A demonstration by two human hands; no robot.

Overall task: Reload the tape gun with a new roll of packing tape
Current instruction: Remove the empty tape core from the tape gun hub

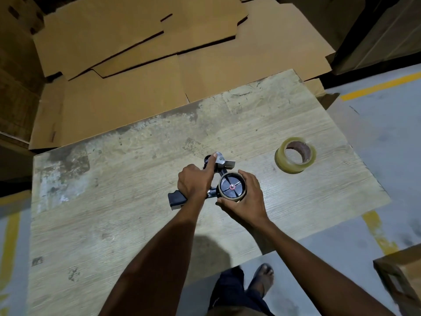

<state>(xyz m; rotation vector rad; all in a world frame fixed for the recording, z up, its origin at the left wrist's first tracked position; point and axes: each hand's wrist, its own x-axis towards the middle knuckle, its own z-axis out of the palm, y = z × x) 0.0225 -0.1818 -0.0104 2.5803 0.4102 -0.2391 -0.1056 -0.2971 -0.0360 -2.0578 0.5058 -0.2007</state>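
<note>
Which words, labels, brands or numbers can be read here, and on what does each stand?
No text can be read.
The tape gun, the new tape roll, the table and the flat cardboard show no letters or numbers.
The yellow floor lines are plain stripes.

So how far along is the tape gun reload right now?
Early. Nothing looks done yet: what looks like a spent core is still on the gun. In hand: the left hand grips the gun, and the right hand curls round the core, likely to pull it off. Left: fit the new roll, which sits untouched on the table, and thread the tape.
</note>
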